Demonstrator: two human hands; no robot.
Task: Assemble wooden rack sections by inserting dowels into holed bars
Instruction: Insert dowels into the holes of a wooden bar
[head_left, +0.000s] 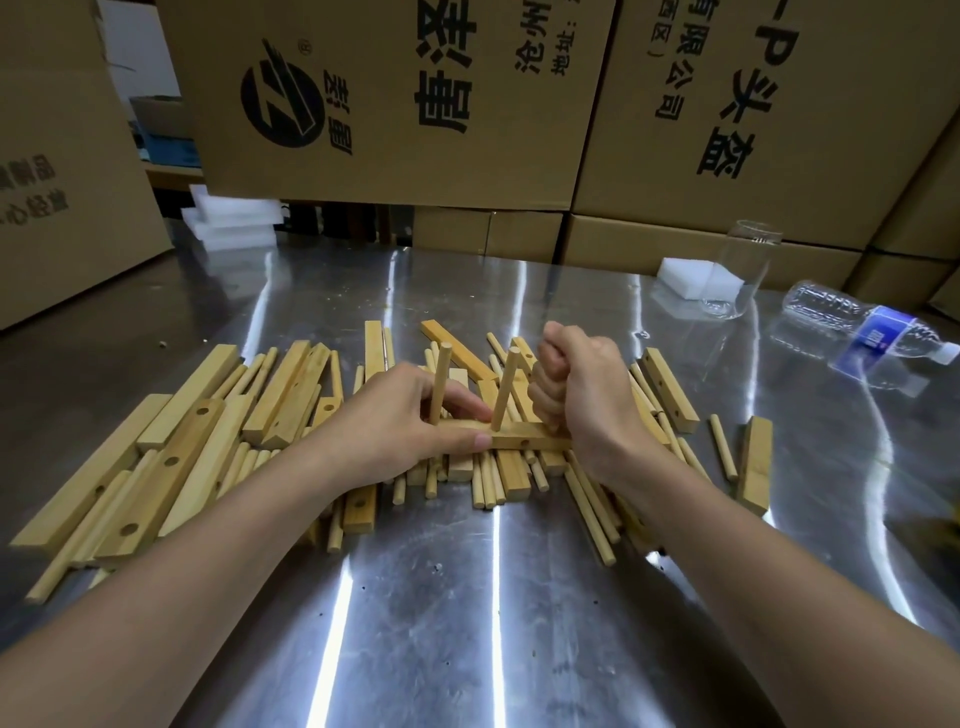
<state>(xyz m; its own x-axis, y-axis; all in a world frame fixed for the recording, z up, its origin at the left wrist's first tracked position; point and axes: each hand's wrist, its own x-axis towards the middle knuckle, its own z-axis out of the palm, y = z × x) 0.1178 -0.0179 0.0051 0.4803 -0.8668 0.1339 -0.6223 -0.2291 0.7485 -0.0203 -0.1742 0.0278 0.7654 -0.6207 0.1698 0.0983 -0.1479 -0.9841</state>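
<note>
Mid-insertion. L hand pinched holed bar, thumb + fingers; 2 dowels upright in it. R hand fisted round 3rd dowel, prob. Next needed straight downward push.

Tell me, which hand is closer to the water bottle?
Right. The right hand grips a dowel nearer the water bottle; the left hand holds the bar farther left.

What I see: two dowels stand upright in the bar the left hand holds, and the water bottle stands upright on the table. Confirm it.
Not quite: the water bottle lies on its side on the table, as the head view shows. Two dowels do stand upright in the bar the left hand holds.
</note>
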